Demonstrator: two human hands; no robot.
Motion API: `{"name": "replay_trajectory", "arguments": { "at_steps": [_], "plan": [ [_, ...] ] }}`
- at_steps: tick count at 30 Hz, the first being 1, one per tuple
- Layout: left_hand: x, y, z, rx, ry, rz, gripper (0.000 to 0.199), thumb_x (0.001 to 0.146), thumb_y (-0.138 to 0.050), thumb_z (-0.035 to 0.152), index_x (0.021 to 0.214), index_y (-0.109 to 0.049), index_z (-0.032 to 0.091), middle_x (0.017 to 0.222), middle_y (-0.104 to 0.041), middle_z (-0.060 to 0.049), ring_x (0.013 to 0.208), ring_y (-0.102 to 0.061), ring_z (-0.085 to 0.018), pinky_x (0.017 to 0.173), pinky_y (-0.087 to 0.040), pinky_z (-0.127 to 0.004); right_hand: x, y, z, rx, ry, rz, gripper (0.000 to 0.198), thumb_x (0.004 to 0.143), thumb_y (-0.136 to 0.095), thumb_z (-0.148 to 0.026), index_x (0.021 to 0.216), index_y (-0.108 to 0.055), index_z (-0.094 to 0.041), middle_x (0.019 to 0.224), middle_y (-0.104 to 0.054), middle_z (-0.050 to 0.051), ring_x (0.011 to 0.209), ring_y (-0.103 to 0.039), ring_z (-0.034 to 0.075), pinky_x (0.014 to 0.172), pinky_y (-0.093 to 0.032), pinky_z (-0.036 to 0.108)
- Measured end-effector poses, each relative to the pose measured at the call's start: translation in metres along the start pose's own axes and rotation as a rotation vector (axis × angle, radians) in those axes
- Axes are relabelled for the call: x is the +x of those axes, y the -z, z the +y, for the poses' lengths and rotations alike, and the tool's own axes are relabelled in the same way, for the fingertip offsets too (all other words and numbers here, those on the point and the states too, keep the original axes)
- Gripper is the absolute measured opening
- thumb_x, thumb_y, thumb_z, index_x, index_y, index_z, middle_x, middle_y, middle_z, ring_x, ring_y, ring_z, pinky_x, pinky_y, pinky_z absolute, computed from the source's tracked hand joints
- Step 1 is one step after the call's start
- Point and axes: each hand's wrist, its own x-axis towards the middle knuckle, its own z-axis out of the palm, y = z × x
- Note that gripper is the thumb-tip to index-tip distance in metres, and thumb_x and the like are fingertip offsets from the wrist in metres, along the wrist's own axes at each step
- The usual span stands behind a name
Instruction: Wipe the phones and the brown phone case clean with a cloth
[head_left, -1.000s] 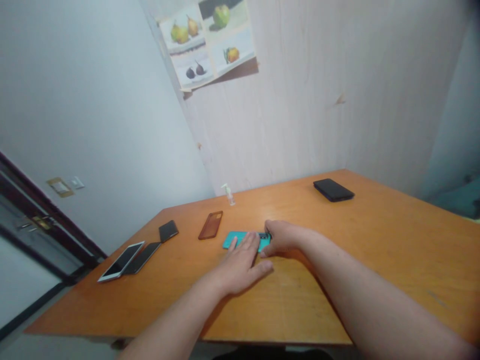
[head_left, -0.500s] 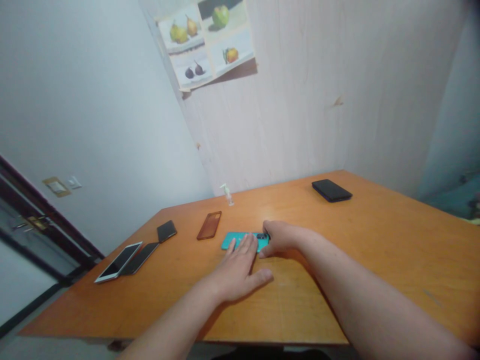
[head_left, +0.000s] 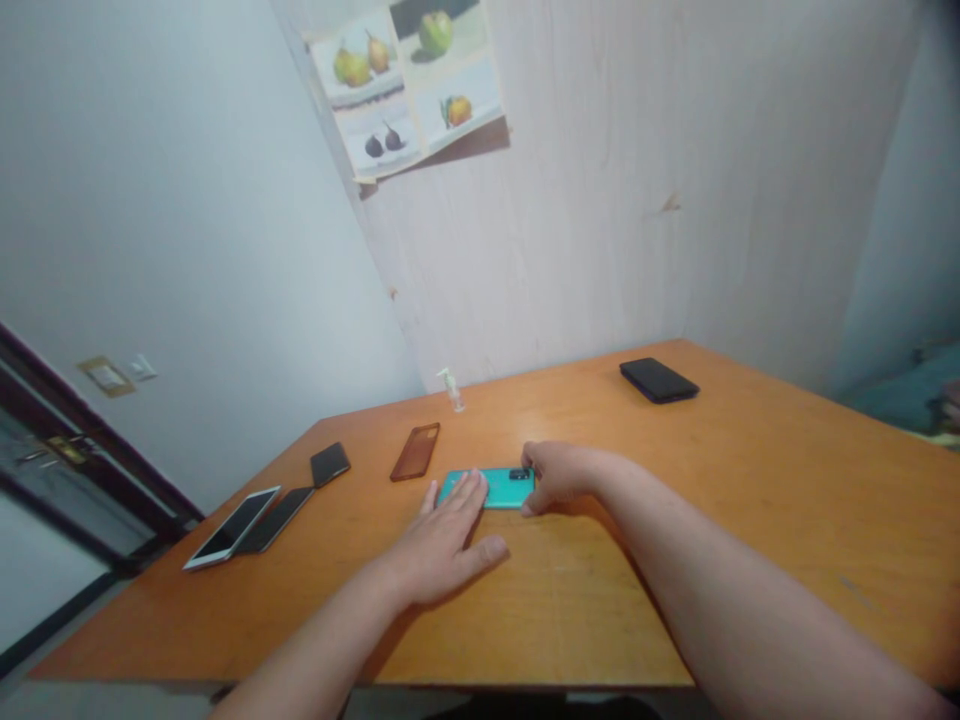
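Observation:
A turquoise smartphone (head_left: 508, 490) lies back side up on the wooden table, its dark camera block at the right end. My left hand (head_left: 450, 540) rests flat on the phone's left part, fingers stretched out and thumb spread away over the table. At the other end, my right hand (head_left: 559, 472) grips the phone's right edge between thumb and fingers. A brown see-through phone case (head_left: 415, 452) lies just behind and to the left of the phone, touched by neither hand.
On the table's left lie a white-framed tablet (head_left: 232, 528), a dark flat slab (head_left: 276, 522) against it and a small black item (head_left: 330, 464). A pump bottle (head_left: 451, 390) stands at the back. A black wallet-like object (head_left: 658, 380) lies back right on the table (head_left: 750, 500).
My left hand has slid left along the phone's back, uncovering more of its middle. The right hand keeps its hold on the right end. The view has shifted slightly.

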Motion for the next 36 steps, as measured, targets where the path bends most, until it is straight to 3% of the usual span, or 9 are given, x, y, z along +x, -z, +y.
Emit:
{"name": "replay_trajectory", "arguments": {
  "at_steps": [8,13,18,20,24,26,31,36],
  "plan": [
    [0.012,-0.002,0.041,-0.075,-0.132,-0.031,0.085,0.091,-0.028,0.072,0.156,-0.002,0.025,0.162,-0.002,-0.007,0.150,-0.003,-0.030,0.120,0.004,-0.056,0.005,-0.008,0.008,0.011,0.037,0.041,0.068,0.050,-0.082,-0.051,0.109,-0.060,-0.022,0.101,-0.069,0.005,0.088,-0.065,0.025,0.066,-0.046,0.029],
    [0.003,-0.004,0.014,-0.069,-0.063,-0.020,0.079,0.094,-0.026,0.068,0.156,-0.002,0.026,0.162,-0.003,-0.006,0.150,-0.003,-0.028,0.120,0.002,-0.056,0.005,-0.006,0.009,0.020,0.021,0.026,0.070,0.051,-0.082,-0.054,0.110,-0.059,-0.022,0.103,-0.069,0.006,0.088,-0.065,0.025,0.066,-0.046,0.029],
    [-0.005,-0.004,-0.017,-0.122,0.074,0.047,0.071,0.095,-0.029,0.065,0.155,-0.019,0.028,0.161,-0.013,-0.007,0.150,-0.011,-0.029,0.118,-0.001,-0.061,0.004,-0.005,0.007,0.029,0.013,0.030,0.070,0.051,-0.083,-0.052,0.111,-0.061,-0.022,0.106,-0.069,0.007,0.091,-0.064,0.025,0.066,-0.046,0.029],
    [-0.003,-0.005,-0.026,-0.234,0.084,0.121,0.067,0.095,-0.035,0.062,0.152,-0.030,0.027,0.160,-0.022,-0.008,0.148,-0.018,-0.029,0.119,-0.004,-0.059,0.004,-0.005,0.007,0.040,0.012,0.030,0.070,0.052,-0.083,-0.051,0.111,-0.062,-0.022,0.107,-0.069,0.007,0.091,-0.064,0.025,0.066,-0.045,0.028],
    [0.008,-0.008,-0.048,-0.508,0.082,0.363,0.058,0.092,-0.048,0.052,0.140,-0.052,0.020,0.153,-0.040,-0.012,0.142,-0.035,-0.029,0.119,-0.023,-0.047,0.005,-0.005,0.008,0.063,0.008,0.038,0.066,0.055,-0.082,-0.046,0.113,-0.063,-0.021,0.104,-0.069,0.006,0.088,-0.064,0.024,0.064,-0.044,0.027],
    [0.017,-0.008,-0.059,-0.605,0.125,0.415,0.054,0.090,-0.050,0.047,0.134,-0.057,0.016,0.146,-0.050,-0.013,0.137,-0.044,-0.029,0.116,-0.029,-0.046,0.005,-0.005,0.009,0.066,0.012,0.045,0.062,0.056,-0.081,-0.043,0.112,-0.065,-0.021,0.101,-0.070,0.006,0.086,-0.064,0.023,0.063,-0.043,0.027],
    [0.042,-0.007,-0.069,-0.876,0.243,0.399,0.057,0.079,-0.059,0.034,0.131,-0.056,0.011,0.140,-0.054,-0.017,0.131,-0.050,-0.030,0.112,-0.036,-0.046,0.005,-0.005,0.013,0.068,0.004,0.096,0.050,0.058,-0.075,-0.030,0.107,-0.067,-0.020,0.092,-0.070,0.005,0.076,-0.063,0.020,0.057,-0.040,0.025],
    [0.051,-0.013,-0.064,-0.978,0.179,0.326,0.059,0.073,-0.065,0.029,0.129,-0.055,0.013,0.140,-0.055,-0.017,0.130,-0.051,-0.029,0.110,-0.039,-0.043,0.009,-0.006,0.022,0.044,-0.044,0.215,0.040,0.061,-0.067,-0.019,0.101,-0.068,-0.019,0.088,-0.070,0.006,0.074,-0.062,0.020,0.056,-0.037,0.025]
  ]
}}
